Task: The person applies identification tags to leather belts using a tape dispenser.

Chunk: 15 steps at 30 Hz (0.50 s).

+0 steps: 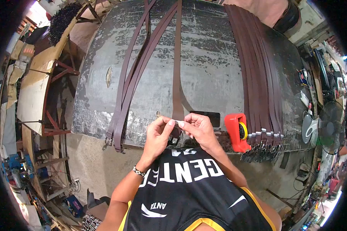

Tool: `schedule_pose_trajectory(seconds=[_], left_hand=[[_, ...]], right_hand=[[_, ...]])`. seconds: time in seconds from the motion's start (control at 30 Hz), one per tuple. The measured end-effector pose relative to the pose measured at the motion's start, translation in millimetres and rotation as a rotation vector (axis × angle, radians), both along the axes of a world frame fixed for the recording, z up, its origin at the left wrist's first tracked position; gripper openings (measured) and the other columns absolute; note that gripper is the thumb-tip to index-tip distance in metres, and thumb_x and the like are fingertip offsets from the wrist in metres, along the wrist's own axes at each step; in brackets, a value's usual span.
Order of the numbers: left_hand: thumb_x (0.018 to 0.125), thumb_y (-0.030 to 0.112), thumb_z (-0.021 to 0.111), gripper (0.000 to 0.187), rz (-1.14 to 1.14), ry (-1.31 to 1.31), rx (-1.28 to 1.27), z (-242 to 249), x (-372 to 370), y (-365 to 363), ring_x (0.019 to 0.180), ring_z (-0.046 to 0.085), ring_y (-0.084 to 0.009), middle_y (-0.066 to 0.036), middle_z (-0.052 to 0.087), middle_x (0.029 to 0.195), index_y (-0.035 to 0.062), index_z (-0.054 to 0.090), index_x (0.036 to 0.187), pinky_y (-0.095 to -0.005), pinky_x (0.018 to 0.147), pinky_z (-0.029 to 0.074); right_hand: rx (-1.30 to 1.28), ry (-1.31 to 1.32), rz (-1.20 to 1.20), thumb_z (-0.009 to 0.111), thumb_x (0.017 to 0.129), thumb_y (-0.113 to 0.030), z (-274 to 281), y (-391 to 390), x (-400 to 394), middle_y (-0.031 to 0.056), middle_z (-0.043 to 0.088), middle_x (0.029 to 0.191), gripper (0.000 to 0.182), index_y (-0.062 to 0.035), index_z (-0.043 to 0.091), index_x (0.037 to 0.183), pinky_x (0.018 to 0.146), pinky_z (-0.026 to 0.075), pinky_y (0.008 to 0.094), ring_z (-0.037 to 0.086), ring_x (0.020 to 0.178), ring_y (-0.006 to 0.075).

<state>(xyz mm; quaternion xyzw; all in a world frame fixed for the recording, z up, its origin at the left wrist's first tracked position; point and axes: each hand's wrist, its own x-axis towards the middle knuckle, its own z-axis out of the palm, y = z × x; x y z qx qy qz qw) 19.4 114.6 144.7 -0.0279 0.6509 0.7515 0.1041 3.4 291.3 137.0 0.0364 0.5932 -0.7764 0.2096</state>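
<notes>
Both grips closed on strap

White scrap between left hand and right hand over the table, too small to identify, middle strap cut off at the table's far side, fan beside the table blurred.

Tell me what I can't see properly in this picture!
White bit, head view: too small, and partly covered by the left hand and right hand.
Middle strap, head view: far end cut off by the top edge.
Black slab, head view: lower left part hidden by the right hand.
Fan, head view: blades too dim and blurred to count.
</notes>
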Motion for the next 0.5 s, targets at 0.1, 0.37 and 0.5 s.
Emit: schedule_pose_trajectory(seconds=[0.1, 0.37, 0.5], left_hand=[[0.1, 0.016, 0.059, 0.02, 0.024, 0.02, 0.034, -3.1, -0.5, 0.3, 0.072, 0.057, -0.0053, 0.0, 0.063, 0.079, -0.0003, 0.061, 0.091, -0.024, 0.065, 0.049], [0.1, 0.017, 0.06, 0.021, 0.016, 0.033, -0.04, 1.2, -0.9, -0.5, 0.073, 0.052, -0.0046, 0.002, 0.06, 0.079, 0.0001, 0.063, 0.087, -0.022, 0.066, 0.044], [0.099, 0.018, 0.06, 0.022, 0.025, -0.008, -0.019, -0.9, 1.6, 0.5, 0.074, 0.05, -0.0039, 0.004, 0.059, 0.08, 0.0008, 0.062, 0.086, -0.0211, 0.067, 0.041]], right_hand=[[0.007, -0.008, 0.024, 0.071, 0.092, -0.015, 3.7, -1.8, -0.9, -0.0041, 0.062, 0.076, 0.016, -0.0011, 0.066, 0.087, 0.057, 0.04, 0.0189, 0.052, 0.066, 0.0014], [0.041, 0.029, 0.074, 0.069, 0.093, -0.013, 8.2, -4.6, -3.8, -0.0016, 0.066, 0.082, 0.015, 0.0016, 0.067, 0.091, 0.061, 0.045, 0.0204, 0.056, 0.071, 0.0027], [-0.001, 0.051, 0.083, 0.067, 0.094, -0.011, 5.9, -4.0, -3.9, -0.0011, 0.066, 0.083, 0.013, 0.002, 0.068, 0.093, 0.062, 0.046, 0.0207, 0.057, 0.072, 0.0032]])
